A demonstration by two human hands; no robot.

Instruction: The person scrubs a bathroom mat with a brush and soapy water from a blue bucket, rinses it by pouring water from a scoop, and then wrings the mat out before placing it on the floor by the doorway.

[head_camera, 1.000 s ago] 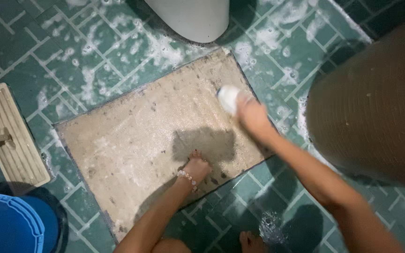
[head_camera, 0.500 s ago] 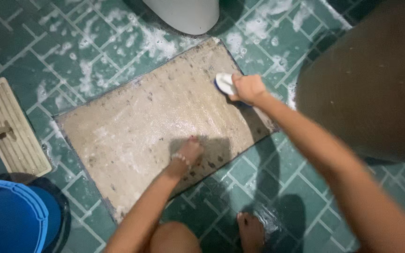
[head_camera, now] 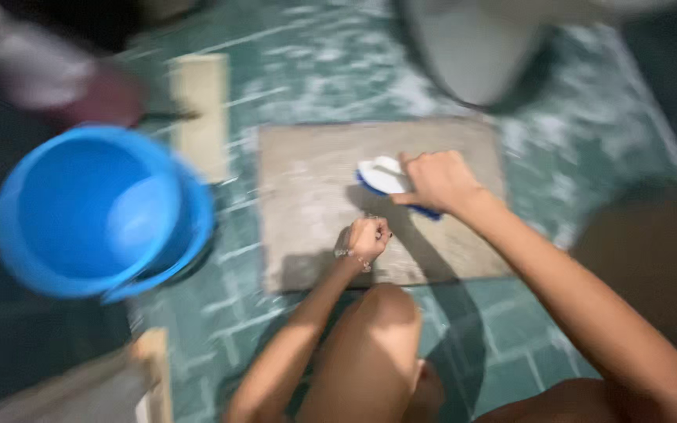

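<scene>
While my right hand [head_camera: 436,182] grips the brush [head_camera: 381,176] mid-mat [head_camera: 307,204] and my left hand [head_camera: 366,237] presses curled at its near edge, suds remain, so scrubbing looks unfinished.

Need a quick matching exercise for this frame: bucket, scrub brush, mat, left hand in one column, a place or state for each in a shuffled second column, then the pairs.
Things:
1. bucket
2. scrub brush
3. mat
4. left hand

Places or states:
A. gripped by the right hand on the mat
B. blue, open-topped, left of the mat
C. fist pressed on the mat's near part
D. flat on the green tiled floor, beige and wet-looking

Pairs: 1-B, 2-A, 3-D, 4-C
</scene>
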